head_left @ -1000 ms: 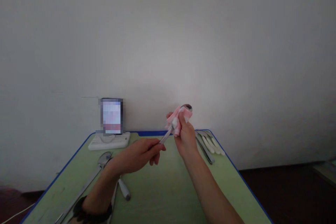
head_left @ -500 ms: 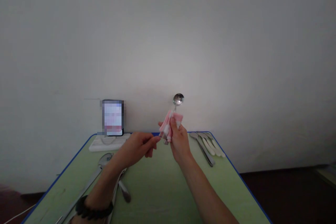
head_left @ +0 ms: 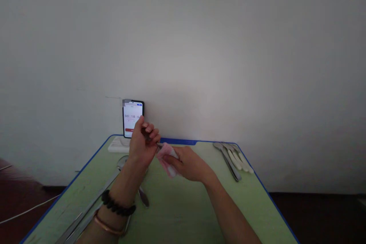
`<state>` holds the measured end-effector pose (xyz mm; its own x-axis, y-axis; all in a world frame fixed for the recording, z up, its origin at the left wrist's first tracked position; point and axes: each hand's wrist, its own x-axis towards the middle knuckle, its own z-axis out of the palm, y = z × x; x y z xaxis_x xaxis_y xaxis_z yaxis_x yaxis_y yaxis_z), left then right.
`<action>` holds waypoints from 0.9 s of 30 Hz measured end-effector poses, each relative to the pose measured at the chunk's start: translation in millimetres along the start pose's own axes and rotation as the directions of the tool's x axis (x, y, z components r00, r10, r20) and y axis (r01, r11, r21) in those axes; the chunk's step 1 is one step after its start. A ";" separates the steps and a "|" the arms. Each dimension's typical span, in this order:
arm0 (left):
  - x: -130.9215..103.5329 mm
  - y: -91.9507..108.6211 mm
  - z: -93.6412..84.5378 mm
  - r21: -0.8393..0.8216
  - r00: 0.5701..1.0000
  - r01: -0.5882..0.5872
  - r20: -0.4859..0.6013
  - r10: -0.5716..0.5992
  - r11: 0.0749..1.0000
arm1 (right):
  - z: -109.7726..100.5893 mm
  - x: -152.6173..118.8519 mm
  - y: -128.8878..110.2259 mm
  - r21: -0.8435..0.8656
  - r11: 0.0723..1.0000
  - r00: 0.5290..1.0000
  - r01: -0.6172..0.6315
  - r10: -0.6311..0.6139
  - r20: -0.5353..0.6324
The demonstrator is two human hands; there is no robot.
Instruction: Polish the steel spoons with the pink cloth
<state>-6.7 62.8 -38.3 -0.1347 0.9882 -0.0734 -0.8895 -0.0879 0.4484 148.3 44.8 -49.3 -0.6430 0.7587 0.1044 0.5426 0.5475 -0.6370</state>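
Note:
My left hand [head_left: 144, 143] is raised in front of the phone, its fingers curled round a metal spoon [head_left: 159, 145]. Most of the spoon's bowl end is hidden in that palm; a short piece of the stem shows between my hands. My right hand [head_left: 187, 162] pinches a pink and white cloth [head_left: 168, 164] around the other end of the spoon. Both hands are close together above the far half of the green table [head_left: 177, 213].
A phone [head_left: 133, 122] showing a timer leans on the wall by a white stand [head_left: 118, 144]. At right lie a metal utensil [head_left: 228, 164] and several white-handled pieces of cutlery [head_left: 237, 160]. Long-handled utensils [head_left: 94, 194] and another handle [head_left: 143, 198] lie at left.
The spoon was upright in my right hand with its bowl showing; now it has swung left and down. My left hand has risen and closed round the bowl end.

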 end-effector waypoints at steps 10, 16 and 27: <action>-18.9 -3.3 17.7 -0.105 0.994 -0.105 -0.029 0.103 0.989 | -21.7 -14.9 -11.0 -0.139 0.990 0.997 -0.011 0.022 0.078; -17.4 7.4 13.7 -0.075 0.996 -0.076 -0.060 0.072 0.994 | -12.0 -14.4 -5.1 -0.153 0.988 0.999 0.001 0.007 0.051; -24.0 17.6 12.6 -0.101 0.996 -0.086 -0.003 0.086 0.991 | 11.0 -64.7 42.6 -0.095 0.975 0.979 -0.202 0.200 -0.034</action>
<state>-13.5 39.1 -17.4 -0.2123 0.9765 -0.0372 -0.9142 -0.1850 0.3606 207.1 15.2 -91.7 -0.5032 0.8642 0.0009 0.7101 0.4141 -0.5695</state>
